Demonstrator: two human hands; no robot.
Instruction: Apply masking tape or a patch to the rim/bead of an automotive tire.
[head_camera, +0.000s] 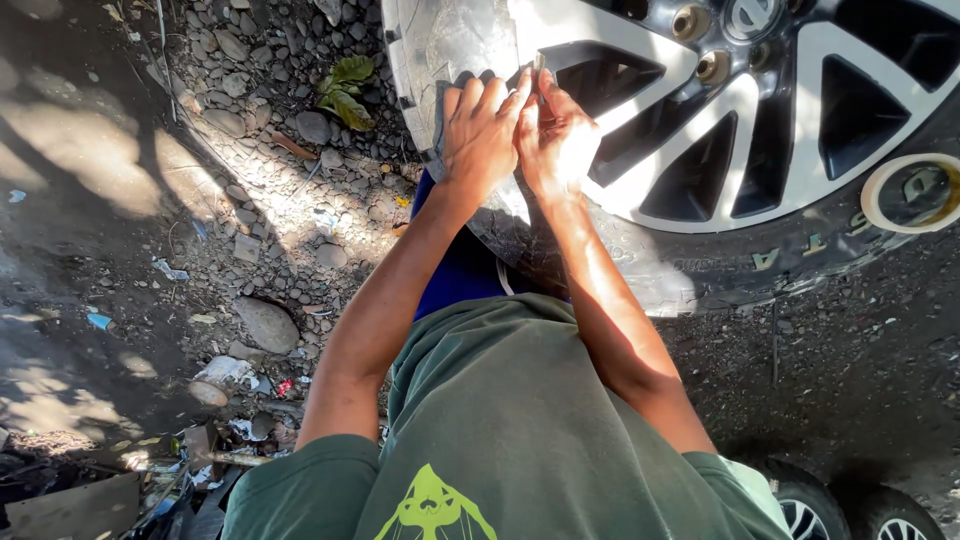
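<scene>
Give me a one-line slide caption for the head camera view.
Both bare hands, left hand and right hand, meet at the rim edge of a silver spoked alloy wheel above gravel ground.

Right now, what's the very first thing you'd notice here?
A big car wheel with silver spokes fills the top right, lying on stony ground. Against its rim, the left hand and right hand pinch something small together. A roll of tape rests on the tyre at the far right.
</scene>
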